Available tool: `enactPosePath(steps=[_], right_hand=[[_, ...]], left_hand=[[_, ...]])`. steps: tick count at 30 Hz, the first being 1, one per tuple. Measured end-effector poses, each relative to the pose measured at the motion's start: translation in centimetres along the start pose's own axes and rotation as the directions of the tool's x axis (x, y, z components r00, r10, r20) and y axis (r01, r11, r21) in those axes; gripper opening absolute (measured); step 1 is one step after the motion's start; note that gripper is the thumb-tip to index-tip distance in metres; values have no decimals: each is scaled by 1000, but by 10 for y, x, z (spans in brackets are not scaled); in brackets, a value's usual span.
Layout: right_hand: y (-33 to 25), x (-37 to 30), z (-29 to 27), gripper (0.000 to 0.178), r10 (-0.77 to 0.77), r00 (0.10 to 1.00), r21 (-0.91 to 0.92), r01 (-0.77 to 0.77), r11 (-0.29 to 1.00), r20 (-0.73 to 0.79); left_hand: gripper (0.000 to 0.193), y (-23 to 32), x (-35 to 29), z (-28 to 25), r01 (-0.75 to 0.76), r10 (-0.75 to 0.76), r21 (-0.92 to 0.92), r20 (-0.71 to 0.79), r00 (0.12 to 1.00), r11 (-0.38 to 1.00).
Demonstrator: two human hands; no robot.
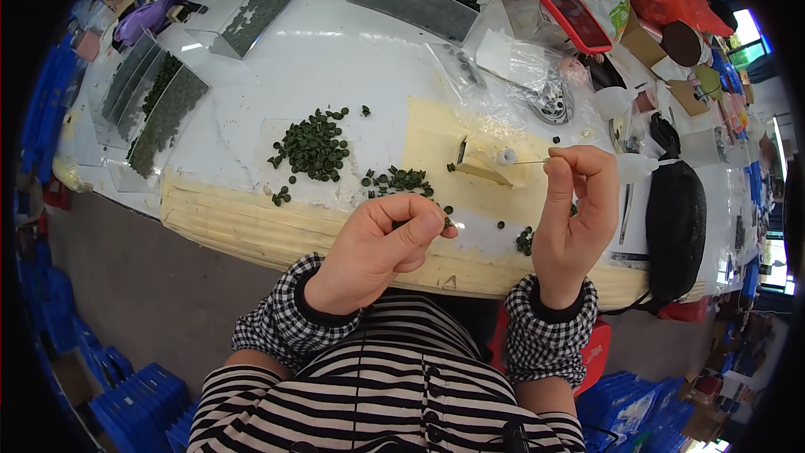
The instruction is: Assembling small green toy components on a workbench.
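Observation:
My left hand (369, 247) is closed above the table's front edge, its thumb pressed on the forefinger. A small dark green round piece (448, 221) shows at those fingertips. To the right, my right hand (577, 214) is raised and pinches a thin needle-like rod (528, 162) between thumb and forefinger. The rod points left, toward a small white ring-shaped part (506, 155) by a yellowish block (485, 169). Beyond my left hand lies a heap of dark green round pieces (312, 147). A smaller cluster (398, 181) sits right behind that hand.
Clear trays with dark green pieces (411, 0) stand at the back, more at the left (155, 109). A phone in a red case (560, 7) leans at the back right. A black pouch (676, 231) and tweezers (625, 214) lie right. Yellow padding (243, 222) lines the front edge.

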State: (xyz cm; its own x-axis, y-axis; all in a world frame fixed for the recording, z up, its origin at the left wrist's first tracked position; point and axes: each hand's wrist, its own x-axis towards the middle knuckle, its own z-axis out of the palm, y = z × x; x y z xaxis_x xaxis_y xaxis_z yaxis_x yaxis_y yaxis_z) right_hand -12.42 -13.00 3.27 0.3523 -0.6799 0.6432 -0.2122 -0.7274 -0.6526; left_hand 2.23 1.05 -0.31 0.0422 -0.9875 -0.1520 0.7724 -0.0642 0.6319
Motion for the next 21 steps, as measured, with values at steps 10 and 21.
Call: enactPosePath(steps=[10, 21], right_hand=[[0, -4, -8, 13, -17, 987, -294, 64, 954, 160], [4, -38, -28, 11, 28, 888, -336, 145, 931, 460]], left_hand=[[19, 1, -1, -1, -13, 13, -21, -5, 1000, 1000], [18, -1, 4, 2, 9, -9, -30, 3, 1000, 1000]])
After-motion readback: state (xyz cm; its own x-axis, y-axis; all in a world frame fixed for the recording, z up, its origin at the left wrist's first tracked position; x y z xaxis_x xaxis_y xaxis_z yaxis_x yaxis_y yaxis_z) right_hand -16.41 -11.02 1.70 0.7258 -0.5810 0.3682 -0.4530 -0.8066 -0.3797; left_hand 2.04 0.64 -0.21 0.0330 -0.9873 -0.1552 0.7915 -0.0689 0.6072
